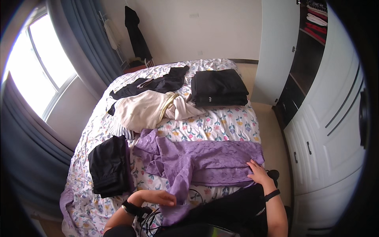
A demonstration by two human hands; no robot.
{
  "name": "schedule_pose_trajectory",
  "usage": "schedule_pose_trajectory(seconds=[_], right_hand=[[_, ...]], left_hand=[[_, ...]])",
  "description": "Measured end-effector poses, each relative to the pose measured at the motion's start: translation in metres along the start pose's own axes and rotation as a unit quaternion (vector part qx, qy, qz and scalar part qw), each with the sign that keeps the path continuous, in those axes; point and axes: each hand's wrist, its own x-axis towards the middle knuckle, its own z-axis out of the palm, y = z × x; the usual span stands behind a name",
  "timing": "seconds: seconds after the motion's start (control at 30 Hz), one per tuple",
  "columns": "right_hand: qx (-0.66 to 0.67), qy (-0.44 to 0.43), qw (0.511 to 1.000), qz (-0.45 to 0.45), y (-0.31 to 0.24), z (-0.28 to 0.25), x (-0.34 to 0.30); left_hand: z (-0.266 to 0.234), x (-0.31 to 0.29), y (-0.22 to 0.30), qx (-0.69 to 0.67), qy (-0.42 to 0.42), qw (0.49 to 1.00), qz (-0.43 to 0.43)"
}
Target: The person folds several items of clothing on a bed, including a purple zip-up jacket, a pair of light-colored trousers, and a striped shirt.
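Observation:
A purple patterned long-sleeved top (225, 160) lies spread across the bed, its body stretching to the right edge and one sleeve hanging toward me. My left hand (158, 197) is closed on that sleeve near the front of the bed, fingers pressed together over the cloth. At the right end of the top, my right hand (258, 173) rests flat with its fingers spread on the fabric. Left of the top sits a folded stack of black clothing (108, 168), with a strip of purple cloth showing along its right side.
Behind the top lie a rumpled cream garment (140, 110), a loose black garment (158, 83) and a folded black stack (219, 87). The flowered bedspread (221, 126) covers the bed. An open wardrobe (312, 51) stands right; curtains (89, 43) and a window are left.

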Motion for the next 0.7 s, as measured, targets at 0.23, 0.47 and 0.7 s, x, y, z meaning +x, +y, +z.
schedule_pose_trajectory(seconds=[0.23, 0.47, 0.7], right_hand=[[-0.051, 0.000, 0.999, 0.014, 0.004, 0.008, 0.002], [-0.049, -0.002, 0.998, 0.037, 0.001, 0.009, -0.003], [-0.034, -0.013, 0.999, 0.032, -0.002, 0.006, -0.002]], left_hand=[[-0.130, 0.031, -0.134, 0.179, 0.703, 0.682, -0.091], [-0.186, 0.062, -0.148, 0.295, 0.669, 0.605, -0.315], [-0.223, -0.028, -0.169, 0.046, 0.665, 0.725, -0.177]])
